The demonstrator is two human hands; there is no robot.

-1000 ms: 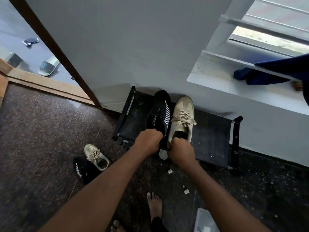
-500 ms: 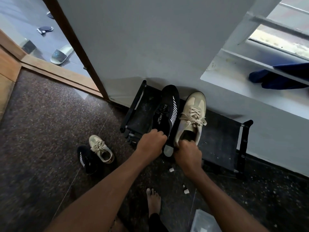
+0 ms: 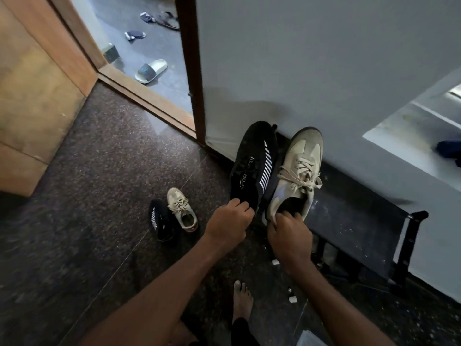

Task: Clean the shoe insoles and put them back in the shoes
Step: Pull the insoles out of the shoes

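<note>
- Left hand (image 3: 230,221) grips the heel of a black shoe (image 3: 254,166); right hand (image 3: 289,238) curls its fingers into the heel opening of a beige shoe (image 3: 296,176) just beside it
- Both shoes run lengthwise away from the hands, toes toward the wall, over a low shoe rack (image 3: 361,221) (each hand holds its nearer shoe)
- Insoles are hidden inside; whether the shoes rest on the rack is unclear
</note>
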